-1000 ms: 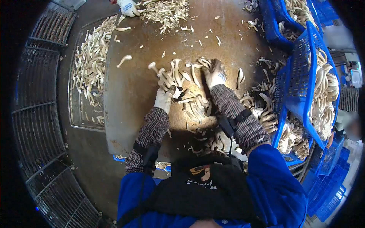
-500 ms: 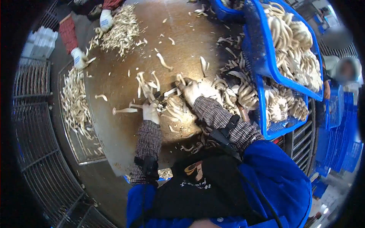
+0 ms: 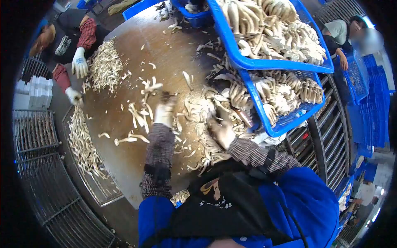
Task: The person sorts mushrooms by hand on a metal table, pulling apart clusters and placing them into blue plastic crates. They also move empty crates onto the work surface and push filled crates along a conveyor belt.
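Observation:
My left hand [image 3: 164, 113] is over the middle of the metal table, fingers pointing away from me and smeared by motion. A dark patch shows at its fingertips; I cannot make out what it is. Just left of it lie several loose long-stemmed mushrooms [image 3: 138, 115]. My right hand [image 3: 223, 130], also blurred, is at the edge of a spread pile of mushrooms [image 3: 202, 134] in front of the blue crates. Whether its fingers hold a mushroom is hidden by the blur.
Stacked blue crates [image 3: 248, 64] full of mushroom clusters stand on the right. Across the table [image 3: 124, 157], a person's gloved hands [image 3: 80, 64] are near a heap of small mushrooms [image 3: 105, 66]. A tray of mushrooms [image 3: 84, 144] sits off the left edge. Another person [image 3: 343, 37] is far right.
The view has shifted. My right hand has moved back toward my body, over the pile. Mushrooms that were at my left hand now lie loose to its left. The co-worker's hands have moved.

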`<state>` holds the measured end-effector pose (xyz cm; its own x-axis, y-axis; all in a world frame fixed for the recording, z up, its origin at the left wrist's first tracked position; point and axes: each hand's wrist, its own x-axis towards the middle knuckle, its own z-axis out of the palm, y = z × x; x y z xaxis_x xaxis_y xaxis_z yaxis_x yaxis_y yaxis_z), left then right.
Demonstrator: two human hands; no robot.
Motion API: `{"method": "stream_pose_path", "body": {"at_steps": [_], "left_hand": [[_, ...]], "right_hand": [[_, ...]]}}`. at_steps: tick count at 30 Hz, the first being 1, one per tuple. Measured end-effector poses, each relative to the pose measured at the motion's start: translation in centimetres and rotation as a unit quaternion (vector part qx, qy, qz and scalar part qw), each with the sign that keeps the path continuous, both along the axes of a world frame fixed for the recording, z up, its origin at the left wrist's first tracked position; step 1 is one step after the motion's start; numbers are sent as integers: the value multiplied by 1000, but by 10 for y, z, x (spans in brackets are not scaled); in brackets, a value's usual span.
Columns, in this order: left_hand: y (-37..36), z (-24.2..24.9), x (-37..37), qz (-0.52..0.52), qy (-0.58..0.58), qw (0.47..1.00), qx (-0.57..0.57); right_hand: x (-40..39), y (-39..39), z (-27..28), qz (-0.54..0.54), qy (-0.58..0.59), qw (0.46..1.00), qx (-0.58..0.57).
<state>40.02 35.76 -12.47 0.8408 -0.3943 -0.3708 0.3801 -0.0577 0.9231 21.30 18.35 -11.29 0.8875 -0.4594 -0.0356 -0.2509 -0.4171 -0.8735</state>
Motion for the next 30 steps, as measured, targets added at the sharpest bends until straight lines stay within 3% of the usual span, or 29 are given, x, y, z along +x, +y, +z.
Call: {"method": "stream_pose_path", "body": {"at_steps": [1, 3, 4, 5, 6, 7, 8, 9, 10, 11, 12, 13, 15, 17, 19, 20, 22, 23, 25, 26, 27, 28, 30], "left_hand": [[-34, -13, -13, -83, -89, 991, 48], [-103, -39, -36, -206, -289, 926, 131], [-131, -36, -44, -255, -322, 891, 193], [-163, -31, -57, -306, -360, 847, 244], [-185, 3, -65, -375, -281, 849, 245], [-200, 33, -67, -444, -203, 836, 251], [-207, 15, -70, -392, -224, 873, 187], [-205, -18, -69, -336, -233, 904, 124], [-204, -53, -62, -323, -266, 899, 130], [-190, -105, -52, -327, -129, 935, 54], [-188, -86, -51, -266, -21, 962, -59], [-185, -67, -50, -197, 83, 962, -172], [-168, -46, -58, -105, 108, 976, -155], [-152, -36, -62, -45, 89, 989, -107], [-136, -29, -63, 2, 72, 995, -67], [-130, -26, -64, 19, 68, 996, -48], [-119, -22, -64, 51, 62, 996, -24], [-113, -20, -64, 64, 61, 996, -12], [-107, -17, -70, 81, 65, 995, 1], [-104, -16, -73, 87, 70, 994, 5], [-103, -18, -77, 91, 74, 993, 8], [-103, -18, -82, 91, 80, 993, 10], [-105, -20, -88, 93, 89, 992, 11]], "right_hand": [[-23, -19, -19, -64, -46, 996, -34], [-35, -32, 5, -215, -19, 967, 134], [-39, -40, 18, -297, -23, 931, 213], [-48, -57, -12, -316, -61, 889, 326], [-51, -75, -29, -233, 108, 947, 192], [-48, -93, -38, -144, 285, 946, 60], [-40, -97, -33, -211, 193, 952, 107], [-31, -99, -35, -243, 175, 946, 125], [-19, -100, -31, -261, 171, 937, 156], [-5, -100, -27, -271, 156, 929, 200], [9, -98, -20, -274, 131, 919, 251], [31, -88, -18, -261, -80, 879, 390], [64, -65, -44, -192, -201, 860, 428], [62, -56, 1, -149, -215, 750, 608], [56, -49, 38, -161, -266, 366, 877], [93, -23, -46, 18, -382, 364, 849], [92, -38, -39, -159, -190, 423, 872], [98, -37, -54, -180, -199, 416, 869], [189, -13, -216, 203, -516, 292, 779], [186, 0, -243, 37, -426, 609, 669], [141, -16, -161, -27, -288, 712, 640], [110, -28, -105, -46, -218, 755, 617], [91, -31, -68, -36, -165, 832, 529]]}}
